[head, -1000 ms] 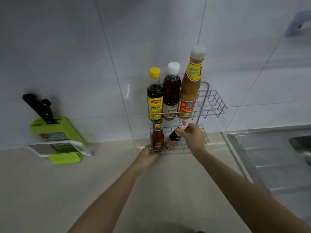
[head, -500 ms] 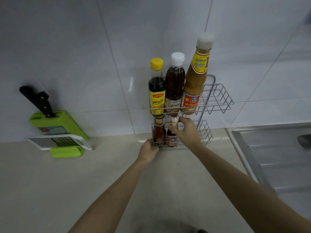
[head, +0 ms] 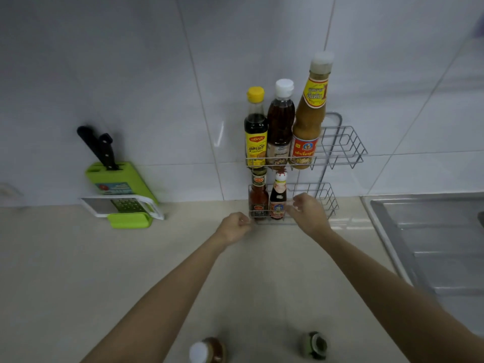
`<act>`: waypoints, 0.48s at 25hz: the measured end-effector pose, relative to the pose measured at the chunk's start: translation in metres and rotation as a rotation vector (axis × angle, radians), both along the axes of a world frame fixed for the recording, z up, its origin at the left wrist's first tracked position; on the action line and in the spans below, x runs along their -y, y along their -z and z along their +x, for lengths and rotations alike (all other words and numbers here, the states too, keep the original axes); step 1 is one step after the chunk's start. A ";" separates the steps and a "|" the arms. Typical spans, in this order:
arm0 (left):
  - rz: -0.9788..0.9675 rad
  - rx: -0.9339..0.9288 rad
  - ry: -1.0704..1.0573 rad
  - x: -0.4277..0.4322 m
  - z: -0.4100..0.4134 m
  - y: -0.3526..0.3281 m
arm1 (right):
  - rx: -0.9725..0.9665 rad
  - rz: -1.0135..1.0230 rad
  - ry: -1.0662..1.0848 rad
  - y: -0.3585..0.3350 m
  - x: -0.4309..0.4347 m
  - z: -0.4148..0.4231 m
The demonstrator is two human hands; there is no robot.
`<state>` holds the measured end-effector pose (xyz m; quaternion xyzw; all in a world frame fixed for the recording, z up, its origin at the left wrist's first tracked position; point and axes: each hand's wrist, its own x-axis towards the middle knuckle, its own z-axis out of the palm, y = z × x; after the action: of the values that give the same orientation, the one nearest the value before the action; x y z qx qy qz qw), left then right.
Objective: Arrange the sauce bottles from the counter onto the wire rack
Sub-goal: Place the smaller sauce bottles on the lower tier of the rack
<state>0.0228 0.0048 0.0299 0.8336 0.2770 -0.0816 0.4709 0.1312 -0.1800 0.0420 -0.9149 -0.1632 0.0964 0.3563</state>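
Now both hands hover at the wire rack.
Right grip loosely open, empty; left grip curled, contents unclear; brushing the oyster sauce bottle could topple it.

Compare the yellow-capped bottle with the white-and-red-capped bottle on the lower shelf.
The yellow-capped bottle is taller and stands on the upper shelf; the white-and-red-capped bottle is shorter, one shelf down. The first has a yellow label, the second a red one. Both hold dark sauce and stand upright.
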 end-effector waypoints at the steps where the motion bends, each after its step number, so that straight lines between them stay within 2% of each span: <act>1: 0.018 0.003 0.032 0.001 -0.011 -0.006 | 0.020 -0.033 -0.058 -0.001 0.006 -0.008; 5: 0.040 -0.002 0.128 0.009 -0.071 -0.015 | 0.019 -0.093 -0.390 -0.017 0.019 -0.066; 12: 0.080 0.080 0.053 -0.006 -0.173 0.004 | -0.063 0.052 -0.534 -0.039 0.019 -0.171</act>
<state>-0.1500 0.0108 0.0261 0.8614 0.2389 -0.0497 0.4454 -0.0397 -0.1992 0.0813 -0.8264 -0.3902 0.2113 0.3467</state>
